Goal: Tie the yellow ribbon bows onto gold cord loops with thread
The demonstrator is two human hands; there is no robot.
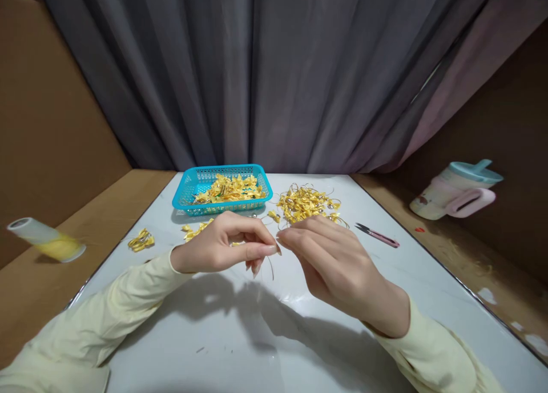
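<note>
Over the middle of the white table, my left hand pinches a thin cord between thumb and forefinger, and its loose end hangs below. My right hand comes in from the other side, fingertips pressed together close to the left fingertips. What lies between the right fingers is hidden behind them. Just beyond it sits a pile of yellow ribbon pieces with thin cords and small silvery beads or bells. More yellow pieces lie behind my left hand, partly covered by it.
A blue basket holding yellow pieces stands at the back. Left lie a small yellow bundle and, off the table, a yellow thread spool. Pink-handled thread snips lie right, near a lidded cup. A grey curtain hangs behind.
</note>
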